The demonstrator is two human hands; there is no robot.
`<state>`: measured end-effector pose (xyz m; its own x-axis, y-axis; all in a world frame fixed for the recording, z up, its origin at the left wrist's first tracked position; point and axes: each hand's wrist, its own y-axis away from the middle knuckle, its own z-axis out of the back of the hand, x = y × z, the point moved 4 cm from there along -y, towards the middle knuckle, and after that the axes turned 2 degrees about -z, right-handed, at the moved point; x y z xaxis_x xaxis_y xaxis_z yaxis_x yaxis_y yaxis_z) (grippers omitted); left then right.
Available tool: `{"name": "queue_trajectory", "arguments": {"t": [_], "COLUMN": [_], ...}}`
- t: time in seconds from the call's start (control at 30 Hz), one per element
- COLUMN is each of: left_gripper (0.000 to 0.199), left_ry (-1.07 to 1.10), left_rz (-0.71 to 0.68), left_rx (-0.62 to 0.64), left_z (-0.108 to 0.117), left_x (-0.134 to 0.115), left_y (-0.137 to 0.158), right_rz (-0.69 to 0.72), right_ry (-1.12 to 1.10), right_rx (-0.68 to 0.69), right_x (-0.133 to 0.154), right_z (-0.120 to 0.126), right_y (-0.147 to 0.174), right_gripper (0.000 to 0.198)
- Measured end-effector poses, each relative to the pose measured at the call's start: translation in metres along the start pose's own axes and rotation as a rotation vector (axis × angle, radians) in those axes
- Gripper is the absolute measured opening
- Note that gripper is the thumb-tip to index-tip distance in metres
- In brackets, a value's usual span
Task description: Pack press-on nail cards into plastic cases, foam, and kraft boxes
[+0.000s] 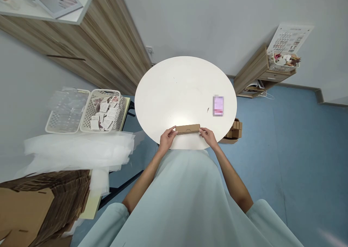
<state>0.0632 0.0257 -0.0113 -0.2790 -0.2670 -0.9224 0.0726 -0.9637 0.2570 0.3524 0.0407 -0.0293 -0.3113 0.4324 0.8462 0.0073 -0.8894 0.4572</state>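
A long, narrow brown cardboard box (pixel 187 129) lies closed at the near edge of the round white table (pixel 179 87). My left hand (pixel 168 138) grips its left end, thumb in front and fingers behind. At the other end, my right hand (pixel 207 135) holds the right corner between thumb and fingers. The side of the box facing me shows a small half-round notch. To the right on the tabletop lies a blurred, pinkish-purple rectangle (pixel 218 106), perhaps a phone; I cannot make out its details.
Left of the table stand a white basket of small cards (pixel 104 111), a basket of clear plastic pieces (pixel 67 111), white packing sheets (pixel 81 151) and stacked flat cardboard (pixel 40 207). An open carton of small brown boxes (pixel 234 131) sits below the table's right edge. A wooden cabinet (pixel 261 76) stands beyond.
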Motion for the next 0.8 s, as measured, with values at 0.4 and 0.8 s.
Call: {"name": "queue_trajectory", "arguments": {"t": [0.4,0.8], "left_gripper": [0.049,0.046], "left_ry": [-0.016,-0.032], "left_rz": [0.040,0.121], "left_rx": [-0.060,-0.013], "left_z": [-0.005,-0.006], "left_x": [0.006,0.013], "left_y": [0.004,-0.004], "right_rz": [0.034,-0.014], "right_ry": [-0.001,-0.014], "right_rx": [-0.051,-0.020], "right_x": [0.010,0.004], "right_z": [0.006,0.002], "right_y": [-0.001,-0.003], "right_gripper": [0.052,0.051]}}
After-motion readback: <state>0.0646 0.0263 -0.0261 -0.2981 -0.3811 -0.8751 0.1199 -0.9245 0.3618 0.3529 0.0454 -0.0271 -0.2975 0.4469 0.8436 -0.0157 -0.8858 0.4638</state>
